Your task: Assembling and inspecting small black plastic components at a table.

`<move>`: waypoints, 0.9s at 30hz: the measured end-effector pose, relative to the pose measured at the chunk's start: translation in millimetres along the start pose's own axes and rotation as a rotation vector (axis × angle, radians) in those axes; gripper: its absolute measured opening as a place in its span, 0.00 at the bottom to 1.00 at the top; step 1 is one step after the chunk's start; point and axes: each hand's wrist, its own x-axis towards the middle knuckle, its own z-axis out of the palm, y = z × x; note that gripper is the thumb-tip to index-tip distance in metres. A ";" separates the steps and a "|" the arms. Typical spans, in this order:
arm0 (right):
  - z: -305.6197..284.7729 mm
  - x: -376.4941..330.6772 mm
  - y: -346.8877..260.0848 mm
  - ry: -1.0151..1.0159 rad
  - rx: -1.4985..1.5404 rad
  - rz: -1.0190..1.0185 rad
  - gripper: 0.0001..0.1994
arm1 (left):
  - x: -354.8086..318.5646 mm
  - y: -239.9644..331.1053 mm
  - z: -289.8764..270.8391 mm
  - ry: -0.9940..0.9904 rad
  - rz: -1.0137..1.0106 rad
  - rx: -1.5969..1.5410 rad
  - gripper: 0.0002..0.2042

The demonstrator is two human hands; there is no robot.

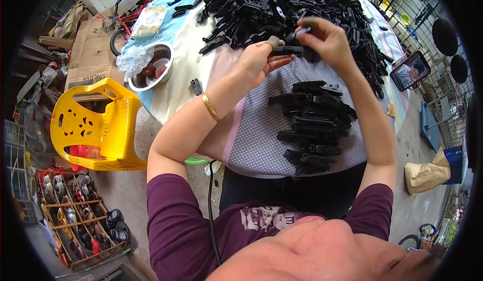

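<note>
Pinching one black plastic part (288, 51) between left hand (259, 60) and right hand (324, 39), above the table (251, 140). Building a small finished stack (314, 125) near the body; leaving, by appearance, a far larger unsorted heap (287, 7) beyond.

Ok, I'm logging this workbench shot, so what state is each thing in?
Left hand: gripping a black plastic part.
Right hand: pinching a small piece at the part's end.
Big heap of black parts: loose, unsorted.
Nearer black parts: stacked in a row.
Steel bowl: holds round things.
Yellow plastic chair: tipped over.
Phone: screen lit.
</note>
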 end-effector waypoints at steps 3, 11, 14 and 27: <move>13.1 -21.3 4.7 0.008 -0.164 -0.019 0.14 | -2.7 -5.8 -0.4 -0.163 0.018 -0.042 0.14; 6.6 -34.0 -4.0 -0.037 -0.288 -0.141 0.16 | -6.1 -9.7 -0.5 -0.255 0.154 0.089 0.14; -4.9 -34.7 -1.1 -0.079 -0.147 0.046 0.23 | -10.1 -5.4 5.9 -0.294 0.265 0.245 0.16; -39.6 -9.1 -16.3 -0.284 -0.149 0.327 0.14 | -15.6 -7.7 6.8 -0.408 0.417 0.807 0.19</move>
